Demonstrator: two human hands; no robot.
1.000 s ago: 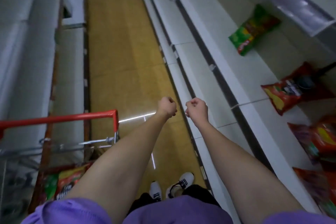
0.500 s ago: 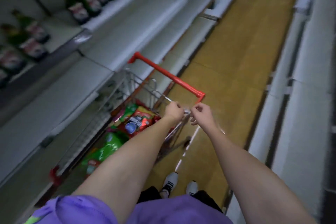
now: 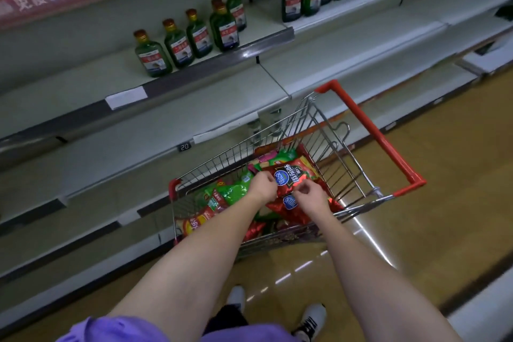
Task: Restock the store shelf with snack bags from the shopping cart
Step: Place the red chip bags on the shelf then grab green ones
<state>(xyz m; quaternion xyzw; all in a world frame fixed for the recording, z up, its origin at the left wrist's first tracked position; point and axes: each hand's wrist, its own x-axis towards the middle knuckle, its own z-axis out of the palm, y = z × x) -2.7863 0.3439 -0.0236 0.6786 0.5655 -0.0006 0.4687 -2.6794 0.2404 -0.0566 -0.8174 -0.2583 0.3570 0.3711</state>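
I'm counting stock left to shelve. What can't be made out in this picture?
- Head view: snack bags low in the cart lie under the top red bag and both forearms.
- Each hand's grip, left hand, right hand: fingers curl out of sight.
- Bottle labels: too small.

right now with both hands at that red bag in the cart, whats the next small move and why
Probably lift the red snack bag straight up out of the shopping cart. The left hand and right hand both appear to pinch its near edge, and it lies on top of the other bags, so nothing pins it. Whether the grip is firm is hard to tell.
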